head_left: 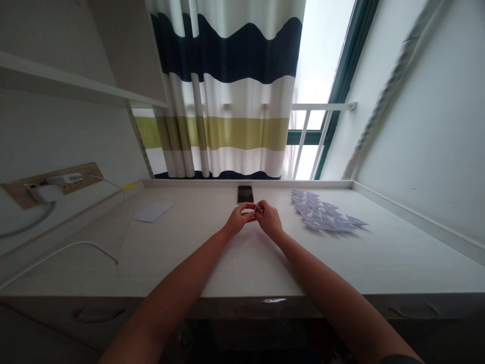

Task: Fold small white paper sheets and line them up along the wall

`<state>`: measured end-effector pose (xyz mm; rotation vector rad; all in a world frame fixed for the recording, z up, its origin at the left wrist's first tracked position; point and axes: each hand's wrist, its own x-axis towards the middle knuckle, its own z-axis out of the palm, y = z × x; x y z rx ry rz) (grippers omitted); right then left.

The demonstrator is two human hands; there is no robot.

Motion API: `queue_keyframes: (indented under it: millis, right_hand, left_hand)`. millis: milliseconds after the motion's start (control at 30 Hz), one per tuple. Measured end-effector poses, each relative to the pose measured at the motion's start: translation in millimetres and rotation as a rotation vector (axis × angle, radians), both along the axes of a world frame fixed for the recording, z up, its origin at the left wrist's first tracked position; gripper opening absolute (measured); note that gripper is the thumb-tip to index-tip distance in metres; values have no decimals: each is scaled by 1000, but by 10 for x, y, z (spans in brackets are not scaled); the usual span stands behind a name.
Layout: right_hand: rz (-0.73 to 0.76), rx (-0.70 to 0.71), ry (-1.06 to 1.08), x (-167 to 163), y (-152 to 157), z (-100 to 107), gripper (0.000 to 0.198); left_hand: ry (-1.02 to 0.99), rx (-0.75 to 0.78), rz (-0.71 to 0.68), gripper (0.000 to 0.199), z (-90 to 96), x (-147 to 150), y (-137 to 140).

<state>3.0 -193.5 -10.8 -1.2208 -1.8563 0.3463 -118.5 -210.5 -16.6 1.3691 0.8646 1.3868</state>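
Note:
Both hands meet above the middle of the desk. My right hand (270,217) pinches a small piece of folded white paper (258,208) between thumb and fingers. From the other side, my left hand (238,218) has its thumb and forefinger curved up against the same folded paper, with a gap between them; the fingertips are partly hidden. Just beyond the hands lies a dark-screened phone (245,194). To the right sit several rows of folded white paper pieces (322,212) with pointed ends. On the left lies a flat stack of white paper (153,212).
A white cable (123,227) runs from the wall socket (53,183) across the left of the desk (182,202). A raised edge (303,184) borders the back. A shelf (76,81) juts out at upper left; a striped curtain (242,101) hangs behind.

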Motion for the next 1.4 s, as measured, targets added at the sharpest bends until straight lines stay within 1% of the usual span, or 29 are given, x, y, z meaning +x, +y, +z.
queue_keyframes:
  millis: [167,300,400,600,767,900,1100,1267,1400]
  right_hand:
    - [47,14,61,9,9,-14,6]
    - [172,9,213,20,37,-26,8]
    - [233,-21,330,24,83,-42,12]
    - [324,-117,550,25,203,-112,23]
    - [410,-163,661,26,219,-119,27]
    - [422,-165,689,30,217,-109,25]
    - [444,-163,662,44,255,-132,24]
    - [448,-191,632,48,224,-118,25]
    - [471,-192,610,45,165,-75,27]
  left_hand:
    - [18,0,1,24,29,-9,-23]
    - [18,32,36,27,41,-29,-17]
    - [-8,64,100,29,47,-47,-2]
    - [33,73,93,28,32,-96,41]
    - [25,67,117,27,15,-135,65]
    - [-12,70,134,23,15,-141,71]
    - [-25,78,161,23,41,-133,41]
    - [-32,24,190,24,97,-116,-11]
    - [-40,-24,191,24,94,-118,5]
